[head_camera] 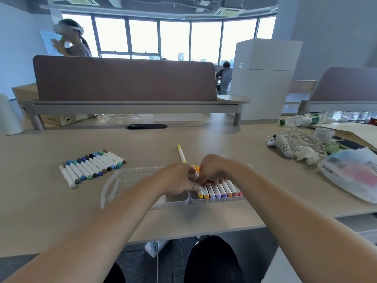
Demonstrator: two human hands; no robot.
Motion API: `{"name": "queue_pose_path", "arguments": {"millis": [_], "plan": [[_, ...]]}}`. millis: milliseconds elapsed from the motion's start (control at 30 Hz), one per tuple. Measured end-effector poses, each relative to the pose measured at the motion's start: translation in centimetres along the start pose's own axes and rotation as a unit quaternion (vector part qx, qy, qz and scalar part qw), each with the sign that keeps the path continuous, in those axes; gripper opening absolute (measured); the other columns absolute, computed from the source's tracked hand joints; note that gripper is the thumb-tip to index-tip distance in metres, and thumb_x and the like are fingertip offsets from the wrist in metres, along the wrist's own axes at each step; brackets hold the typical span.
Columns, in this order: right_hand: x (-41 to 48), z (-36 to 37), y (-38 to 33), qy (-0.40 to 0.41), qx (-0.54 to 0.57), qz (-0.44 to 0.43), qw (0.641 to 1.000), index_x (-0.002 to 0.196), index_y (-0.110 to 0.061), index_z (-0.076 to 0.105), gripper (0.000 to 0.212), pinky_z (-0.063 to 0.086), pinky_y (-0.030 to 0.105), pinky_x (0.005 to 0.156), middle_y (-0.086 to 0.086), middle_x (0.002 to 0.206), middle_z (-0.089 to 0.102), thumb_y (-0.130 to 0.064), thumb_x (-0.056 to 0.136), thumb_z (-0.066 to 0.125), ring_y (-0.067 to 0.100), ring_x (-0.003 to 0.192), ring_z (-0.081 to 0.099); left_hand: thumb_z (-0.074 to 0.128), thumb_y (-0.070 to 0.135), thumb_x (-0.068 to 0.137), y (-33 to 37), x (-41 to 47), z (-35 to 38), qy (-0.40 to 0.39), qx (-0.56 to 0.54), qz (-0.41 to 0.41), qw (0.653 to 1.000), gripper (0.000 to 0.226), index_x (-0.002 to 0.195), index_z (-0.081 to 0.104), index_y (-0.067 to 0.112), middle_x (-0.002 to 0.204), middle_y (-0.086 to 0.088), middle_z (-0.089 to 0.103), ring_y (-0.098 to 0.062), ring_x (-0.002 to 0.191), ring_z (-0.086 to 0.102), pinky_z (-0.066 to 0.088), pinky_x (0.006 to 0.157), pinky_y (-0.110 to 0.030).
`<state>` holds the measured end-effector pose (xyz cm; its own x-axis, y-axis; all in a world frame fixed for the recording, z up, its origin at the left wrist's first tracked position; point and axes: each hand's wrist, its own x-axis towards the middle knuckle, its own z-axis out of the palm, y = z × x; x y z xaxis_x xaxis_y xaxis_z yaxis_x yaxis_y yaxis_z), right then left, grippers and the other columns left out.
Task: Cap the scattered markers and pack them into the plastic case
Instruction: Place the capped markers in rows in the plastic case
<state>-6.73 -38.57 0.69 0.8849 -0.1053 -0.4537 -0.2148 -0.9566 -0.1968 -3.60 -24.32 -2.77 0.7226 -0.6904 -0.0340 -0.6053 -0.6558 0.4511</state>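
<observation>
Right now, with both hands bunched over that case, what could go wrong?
The left hand and right hand mostly hide the orange marker they seem to pinch, so a cap could go on crooked. The packed markers lie under the knuckles and might be nudged askew. The yellow marker lies loose beyond the plastic case and could roll.

Two hands, left hand (177,178) and right hand (214,170), pinch one orange-tipped marker (197,169). One plastic case (130,173) under the grip holds eight packed markers (221,189); one yellow marker (181,155) lies just beyond it; about eleven loose markers (91,167) lie well left
</observation>
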Motion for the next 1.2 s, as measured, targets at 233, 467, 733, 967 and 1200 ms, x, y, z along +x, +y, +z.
{"name": "queue_pose_path", "arguments": {"millis": [233, 467, 733, 967, 1200], "plan": [[1.5, -0.4, 0.4, -0.018, -0.012, 0.016, 1.0, 0.066, -0.012, 0.053, 0.036, 0.034, 0.022, 0.05, 0.001, 0.056, 0.045, -0.033, 0.091, 0.067, 0.015, 0.046, 0.037, 0.074, 0.055, 0.07, -0.1, 0.6, 0.1, -0.004, 0.03, -0.003, 1.0, 0.041, 0.096, 0.073, 0.023, 0.099, 0.002, 0.073, -0.02, 0.094, 0.065, 0.052, 0.086, -0.04], [3.7, -2.1, 0.5, 0.105, 0.044, 0.0, 0.993, 0.076, -0.002, 0.064, 0.038, 0.042, 0.021, 0.049, 0.009, 0.063, 0.059, -0.034, 0.097, 0.059, 0.017, 0.048, 0.05, 0.057, 0.034, 0.095, -1.8, 1.6, -1.7, 0.108, -0.067, -0.024, 0.992, 0.026, 0.111, 0.072, 0.019, 0.107, 0.003, 0.07, -0.015, 0.094, 0.063, 0.048, 0.08, -0.028], [11.2, -3.1, -2.1, 0.189, 0.077, 0.038, 0.978, 0.074, -0.009, 0.055, 0.034, 0.045, 0.031, 0.065, 0.006, 0.073, 0.055, -0.037, 0.092, 0.066, 0.025, 0.072, 0.054, 0.051, 0.026, 0.098, -4.5, 3.3, -3.8, 0.159, -0.097, -0.072, 0.98, 0.022, 0.11, 0.069, 0.019, 0.106, -0.001, 0.068, -0.02, 0.098, 0.063, 0.051, 0.085, -0.036], [13.7, -3.2, -4.0, 0.162, 0.056, 0.083, 0.982, 0.069, -0.009, 0.059, 0.02, 0.045, 0.026, 0.057, 0.008, 0.069, 0.059, -0.022, 0.084, 0.061, 0.025, 0.062, 0.057, 0.052, 0.029, 0.098, -5.6, 3.2, -4.4, 0.149, -0.101, -0.077, 0.981, 0.023, 0.11, 0.069, 0.019, 0.109, 0.002, 0.068, -0.018, 0.1, 0.063, 0.05, 0.088, -0.035], [6.8, -3.5, -3.2, 0.163, 0.116, 0.028, 0.979, 0.057, -0.006, 0.055, 0.023, 0.037, 0.022, 0.05, 0.01, 0.055, 0.051, -0.012, 0.079, 0.056, 0.022, 0.045, 0.044, 0.055, 0.034, 0.097, -4.4, 2.5, -3.8, 0.119, -0.094, -0.099, 0.983, 0.037, 0.13, 0.06, 0.019, 0.126, 0.003, 0.062, -0.014, 0.107, 0.057, 0.043, 0.089, -0.026]]}}
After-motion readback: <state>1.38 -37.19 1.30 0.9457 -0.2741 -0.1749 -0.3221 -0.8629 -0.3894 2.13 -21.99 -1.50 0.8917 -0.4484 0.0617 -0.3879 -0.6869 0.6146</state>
